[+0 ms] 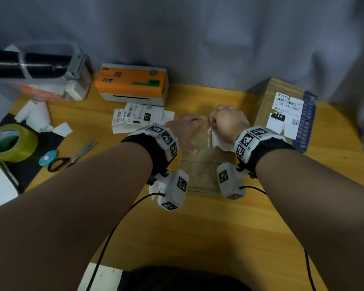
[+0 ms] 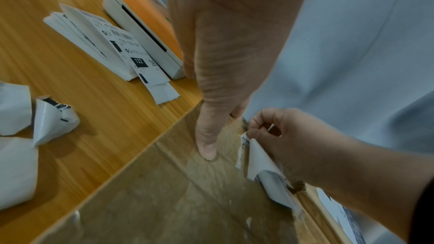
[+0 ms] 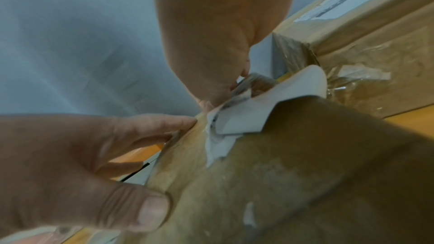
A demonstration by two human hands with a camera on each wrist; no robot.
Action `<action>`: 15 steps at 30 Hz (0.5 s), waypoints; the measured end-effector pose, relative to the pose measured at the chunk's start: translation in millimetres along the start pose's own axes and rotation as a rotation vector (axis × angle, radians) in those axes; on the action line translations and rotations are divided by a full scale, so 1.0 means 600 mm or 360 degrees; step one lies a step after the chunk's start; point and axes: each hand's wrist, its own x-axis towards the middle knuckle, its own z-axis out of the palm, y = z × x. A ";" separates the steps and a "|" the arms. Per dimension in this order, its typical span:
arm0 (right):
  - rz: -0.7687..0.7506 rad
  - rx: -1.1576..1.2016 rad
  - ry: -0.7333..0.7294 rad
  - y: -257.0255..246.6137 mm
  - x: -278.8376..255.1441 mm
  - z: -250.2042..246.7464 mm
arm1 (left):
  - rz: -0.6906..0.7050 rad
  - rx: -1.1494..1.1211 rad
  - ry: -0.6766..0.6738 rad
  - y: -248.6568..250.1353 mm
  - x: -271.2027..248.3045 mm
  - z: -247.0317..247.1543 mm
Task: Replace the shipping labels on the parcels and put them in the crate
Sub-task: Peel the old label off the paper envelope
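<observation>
A brown taped parcel (image 1: 200,164) lies flat on the wooden table in front of me. My left hand (image 1: 187,131) grips its far left edge, thumb (image 2: 206,147) pressed on the top and fingers curled over the far side. My right hand (image 1: 221,122) pinches a torn white old label (image 1: 215,141) that is partly peeled up from the parcel's far right part (image 2: 260,162). The right wrist view shows the curled label (image 3: 246,118) lifting off the cardboard (image 3: 258,183). A second parcel (image 1: 282,110) with a printed label stands at the right.
A stack of printed labels (image 1: 135,118) lies before the orange label printer (image 1: 132,85). A clear plastic crate (image 1: 40,72) sits at the back left. Torn paper scraps (image 1: 36,116), a green tape roll (image 1: 11,143) and scissors (image 1: 72,156) lie at the left.
</observation>
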 end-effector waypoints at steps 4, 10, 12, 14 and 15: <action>-0.0075 -0.0011 0.0035 0.007 -0.009 0.007 | -0.0015 0.0001 -0.0025 0.001 -0.001 -0.003; -0.0121 0.0025 -0.0016 0.019 -0.025 0.006 | -0.0015 0.0006 -0.0040 0.003 -0.001 -0.004; -0.0093 0.0186 -0.0017 0.024 -0.028 0.003 | -0.0006 -0.0001 -0.0044 0.003 0.001 -0.003; -0.0030 0.0522 0.0022 0.030 -0.030 0.001 | -0.0005 -0.0002 -0.0047 0.003 0.002 -0.002; 0.0022 0.0631 0.0056 0.029 -0.033 -0.002 | -0.0006 -0.0004 -0.0045 0.003 0.002 -0.003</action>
